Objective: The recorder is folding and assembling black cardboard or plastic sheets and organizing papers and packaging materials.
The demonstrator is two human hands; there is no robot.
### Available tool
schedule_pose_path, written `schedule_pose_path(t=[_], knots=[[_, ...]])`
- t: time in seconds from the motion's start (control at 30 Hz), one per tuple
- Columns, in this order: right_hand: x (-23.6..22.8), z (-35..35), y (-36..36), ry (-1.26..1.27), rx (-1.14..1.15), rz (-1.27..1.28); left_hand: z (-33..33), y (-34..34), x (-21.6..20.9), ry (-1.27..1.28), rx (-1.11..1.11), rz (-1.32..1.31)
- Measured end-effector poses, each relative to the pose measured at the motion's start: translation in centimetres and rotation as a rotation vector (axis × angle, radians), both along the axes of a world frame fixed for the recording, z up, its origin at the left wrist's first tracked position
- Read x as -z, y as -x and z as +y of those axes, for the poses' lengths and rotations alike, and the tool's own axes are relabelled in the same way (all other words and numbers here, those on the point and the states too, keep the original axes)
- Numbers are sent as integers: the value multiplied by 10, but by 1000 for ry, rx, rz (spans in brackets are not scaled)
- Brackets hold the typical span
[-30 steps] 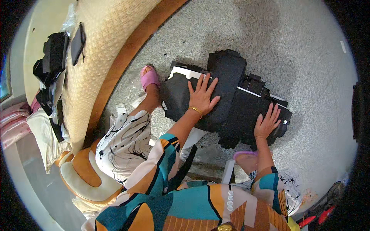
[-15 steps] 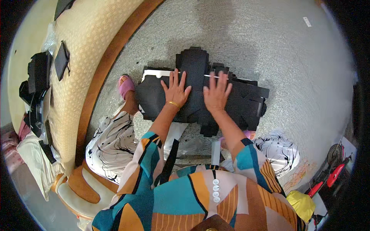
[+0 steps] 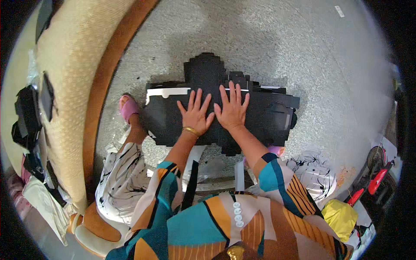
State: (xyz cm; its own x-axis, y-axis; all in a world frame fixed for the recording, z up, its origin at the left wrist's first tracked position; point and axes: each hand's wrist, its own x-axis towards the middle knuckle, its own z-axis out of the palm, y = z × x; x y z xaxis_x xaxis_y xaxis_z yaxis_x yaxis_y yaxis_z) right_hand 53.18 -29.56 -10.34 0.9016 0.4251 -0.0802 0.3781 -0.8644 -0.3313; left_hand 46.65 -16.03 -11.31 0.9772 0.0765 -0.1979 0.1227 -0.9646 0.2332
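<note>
Speckled grey floor (image 3: 260,39) holds a pile of flat black pieces (image 3: 167,117); left hand (image 3: 196,118) and right hand (image 3: 233,113) lie spread on top, apart, gripping nothing. Even palm pressure should keep layers aligned.

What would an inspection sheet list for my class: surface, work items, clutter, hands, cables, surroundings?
Surface: speckled grey floor.
Work items: stacked flat black sheets with stepped edges, a white strip showing at upper left.
Clutter: small white rectangular piece on the floor; crumpled yellow bundle, lower right.
Hands: bare left hand and right hand, palms down, fingers spread, on the sheets.
Cables: nothing seen.
Surroundings: tan textured padded furniture with brown edge, left.
</note>
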Motion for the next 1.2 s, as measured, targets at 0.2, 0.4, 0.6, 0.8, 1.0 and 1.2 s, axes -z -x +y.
schedule_pose_path(t=[0.2, 0.4, 0.6, 0.8, 1.0, 1.2], knots=[[7, -8, -1, -61, -20, -21, -5, -4, -1, -9, 15, 22], [-7, -61, 21, 23, -24, -23, 2, -2, -6, -22, -4, -25], [4, -71, 14, -19, -52, -31, 0, -9, 0, -47, -10, -7], [-2, -89, 2, -92, -164, 36, 1, -14, -12, -143, 25, 109], [-20, -115, 13, -191, -164, -19, 4, 6, -57, -87, -49, -234], [-30, -120, 31, -71, -165, -48, 1, 85, -69, 188, -11, -537]])
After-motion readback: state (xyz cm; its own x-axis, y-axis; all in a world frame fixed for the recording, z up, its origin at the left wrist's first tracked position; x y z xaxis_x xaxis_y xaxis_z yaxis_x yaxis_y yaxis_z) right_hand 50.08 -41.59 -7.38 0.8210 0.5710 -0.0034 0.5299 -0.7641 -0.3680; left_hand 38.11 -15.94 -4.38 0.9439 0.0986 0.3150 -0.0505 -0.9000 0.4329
